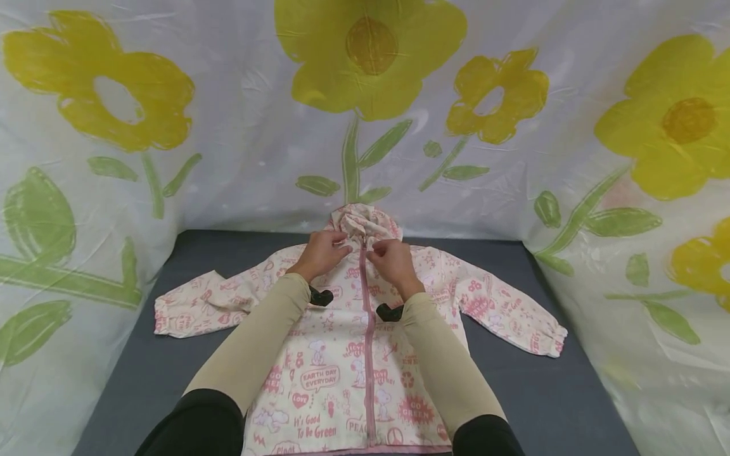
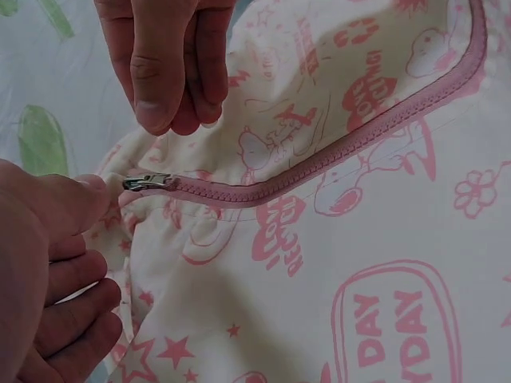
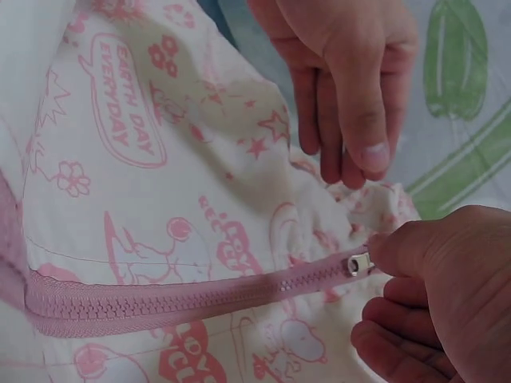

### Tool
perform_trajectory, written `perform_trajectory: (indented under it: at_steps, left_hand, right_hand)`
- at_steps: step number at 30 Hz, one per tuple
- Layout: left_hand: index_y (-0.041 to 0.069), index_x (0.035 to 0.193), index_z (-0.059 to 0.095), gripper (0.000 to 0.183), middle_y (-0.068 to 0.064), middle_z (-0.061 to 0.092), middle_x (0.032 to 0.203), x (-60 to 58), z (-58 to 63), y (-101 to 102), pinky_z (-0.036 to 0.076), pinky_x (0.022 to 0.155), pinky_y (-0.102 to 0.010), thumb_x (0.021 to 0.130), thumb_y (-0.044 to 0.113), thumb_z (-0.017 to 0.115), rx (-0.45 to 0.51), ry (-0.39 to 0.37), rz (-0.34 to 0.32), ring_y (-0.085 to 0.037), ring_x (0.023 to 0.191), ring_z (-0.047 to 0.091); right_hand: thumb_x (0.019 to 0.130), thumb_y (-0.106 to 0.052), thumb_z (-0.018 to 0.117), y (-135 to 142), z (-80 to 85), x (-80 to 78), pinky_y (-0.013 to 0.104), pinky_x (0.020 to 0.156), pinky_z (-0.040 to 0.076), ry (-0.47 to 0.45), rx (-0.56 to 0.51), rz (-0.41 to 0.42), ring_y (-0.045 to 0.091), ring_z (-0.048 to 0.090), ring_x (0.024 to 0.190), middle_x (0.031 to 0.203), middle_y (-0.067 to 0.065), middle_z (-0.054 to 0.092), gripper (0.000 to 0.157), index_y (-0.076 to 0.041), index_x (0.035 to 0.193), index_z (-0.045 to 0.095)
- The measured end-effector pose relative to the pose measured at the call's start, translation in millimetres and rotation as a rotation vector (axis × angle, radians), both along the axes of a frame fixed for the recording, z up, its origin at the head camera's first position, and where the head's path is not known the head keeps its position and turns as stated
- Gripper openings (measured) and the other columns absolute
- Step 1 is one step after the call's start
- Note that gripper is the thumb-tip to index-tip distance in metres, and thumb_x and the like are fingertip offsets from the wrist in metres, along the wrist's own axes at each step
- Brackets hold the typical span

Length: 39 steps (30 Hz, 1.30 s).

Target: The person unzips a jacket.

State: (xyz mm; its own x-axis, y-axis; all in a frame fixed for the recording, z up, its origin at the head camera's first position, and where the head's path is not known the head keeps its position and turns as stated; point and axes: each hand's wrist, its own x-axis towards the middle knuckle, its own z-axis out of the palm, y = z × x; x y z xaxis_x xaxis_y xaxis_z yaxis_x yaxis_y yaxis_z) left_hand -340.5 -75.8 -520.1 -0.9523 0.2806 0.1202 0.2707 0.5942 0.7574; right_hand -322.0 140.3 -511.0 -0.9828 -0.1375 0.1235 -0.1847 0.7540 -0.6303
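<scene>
A cream hooded jacket (image 1: 336, 342) with pink print lies spread front up, its pink zipper (image 1: 369, 367) closed up to the neck. At the top of the zipper sits a metal slider (image 2: 148, 182). My left hand (image 1: 322, 254) hovers just left of the neck, fingers loosely bent, with nothing visible between them. On the other side, my right hand (image 1: 393, 263) has its thumb close beside the slider in the right wrist view, fingers (image 3: 403, 339) loosely bent. Whether either thumb touches the slider or cloth is hard to tell. The bunched hood (image 1: 365, 221) lies beyond both hands.
The jacket's sleeves stretch out left (image 1: 199, 304) and right (image 1: 513, 310) over a dark grey table (image 1: 547, 405). Around the table's back and sides hangs a white sheet (image 1: 228, 126) with yellow flowers. Black bands sit at both wrists.
</scene>
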Motion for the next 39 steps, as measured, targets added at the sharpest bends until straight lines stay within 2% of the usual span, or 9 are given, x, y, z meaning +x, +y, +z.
perform_trajectory:
  at_steps: [4, 10, 15, 20, 23, 27, 32, 37, 39]
  left_hand:
    - [-0.003, 0.145, 0.068, 0.046, -0.023, 0.071, 0.144, -6.4, -3.5, 3.3, 0.058, 0.110, -0.053, 0.107, 0.022, 0.073, -0.021, 0.019, -0.005, -0.040, 0.131, 0.071]
    - [-0.003, 0.145, 0.069, 0.046, -0.023, 0.076, 0.126, -14.8, -16.5, 7.8, 0.059, 0.098, -0.052, 0.106, 0.021, 0.074, -0.044, 0.054, -0.018, -0.037, 0.112, 0.072]
    - [-0.002, 0.142, 0.071, 0.043, -0.023, 0.075, 0.131, -18.3, -23.9, 11.6, 0.058, 0.104, -0.052, 0.107, 0.021, 0.073, -0.054, 0.036, -0.008, -0.038, 0.119, 0.071]
    - [0.000, 0.137, 0.074, 0.036, -0.019, 0.078, 0.126, -17.5, -20.4, 16.0, 0.058, 0.106, -0.050, 0.107, 0.020, 0.071, -0.063, 0.012, 0.007, -0.036, 0.120, 0.073]
    - [0.002, 0.119, 0.079, 0.022, -0.016, 0.078, 0.106, -16.6, -18.1, 18.8, 0.058, 0.094, -0.046, 0.107, 0.019, 0.071, -0.080, 0.027, 0.015, -0.032, 0.101, 0.072]
    - [0.004, 0.099, 0.075, 0.013, -0.007, 0.065, 0.084, -15.6, -16.4, 21.4, 0.047, 0.079, -0.040, 0.105, 0.016, 0.073, -0.079, 0.047, 0.022, -0.024, 0.079, 0.058]
    - [0.006, 0.106, 0.079, 0.011, -0.003, 0.065, 0.083, -13.9, -14.2, 22.5, 0.047, 0.077, -0.036, 0.105, 0.016, 0.074, -0.056, 0.025, 0.037, -0.019, 0.077, 0.057]
    - [0.006, 0.101, 0.081, 0.014, -0.005, 0.071, 0.085, -12.1, -13.5, 23.0, 0.050, 0.080, -0.038, 0.106, 0.017, 0.074, -0.047, 0.003, 0.055, -0.022, 0.082, 0.063]
    - [0.005, 0.104, 0.082, 0.015, -0.007, 0.074, 0.089, -11.4, -13.4, 23.0, 0.054, 0.084, -0.039, 0.106, 0.017, 0.073, -0.047, 0.000, 0.059, -0.024, 0.086, 0.067]
  right_hand:
    - [0.104, -0.021, 0.077, -1.5, -0.8, -0.7, 0.048, 0.089, 0.066, 0.003, 0.001, -0.002, 0.031, 0.080, 0.099, 0.111, 0.017, 0.083, 0.030, 0.000, 0.124, 0.081]
    - [0.104, -0.022, 0.077, -3.0, -3.1, -2.1, 0.047, 0.086, 0.066, -0.007, -0.003, -0.007, 0.031, 0.080, 0.097, 0.111, 0.017, 0.083, 0.030, 0.000, 0.124, 0.081]
    - [0.103, -0.023, 0.077, -4.6, -6.9, -3.5, 0.045, 0.083, 0.065, 0.009, 0.020, 0.009, 0.028, 0.079, 0.092, 0.106, 0.014, 0.084, 0.026, -0.003, 0.119, 0.083]
    - [0.102, -0.020, 0.077, -6.0, -8.8, -3.8, 0.040, 0.076, 0.062, 0.039, 0.038, 0.015, 0.024, 0.075, 0.080, 0.097, 0.010, 0.084, 0.019, -0.005, 0.109, 0.086]
    - [0.102, -0.018, 0.077, -7.2, -8.8, -3.3, 0.039, 0.073, 0.059, 0.044, 0.039, 0.017, 0.024, 0.073, 0.078, 0.094, 0.009, 0.084, 0.016, -0.006, 0.103, 0.087]
    - [0.102, -0.017, 0.077, -8.6, -8.3, -3.4, 0.041, 0.078, 0.062, 0.035, 0.031, 0.015, 0.026, 0.077, 0.086, 0.100, 0.010, 0.085, 0.016, -0.005, 0.105, 0.087]
    - [0.103, -0.019, 0.076, -9.8, -9.5, -5.1, 0.044, 0.084, 0.064, 0.037, 0.037, 0.019, 0.028, 0.079, 0.095, 0.108, 0.011, 0.085, 0.019, -0.005, 0.111, 0.087]
    - [0.104, -0.021, 0.076, -10.9, -11.6, -6.1, 0.042, 0.081, 0.063, 0.037, 0.052, 0.022, 0.027, 0.078, 0.092, 0.106, 0.009, 0.085, 0.018, -0.008, 0.109, 0.087]
    - [0.104, -0.022, 0.075, -11.3, -12.7, -6.5, 0.040, 0.078, 0.062, 0.037, 0.055, 0.021, 0.026, 0.078, 0.090, 0.104, 0.008, 0.085, 0.018, -0.009, 0.108, 0.088]
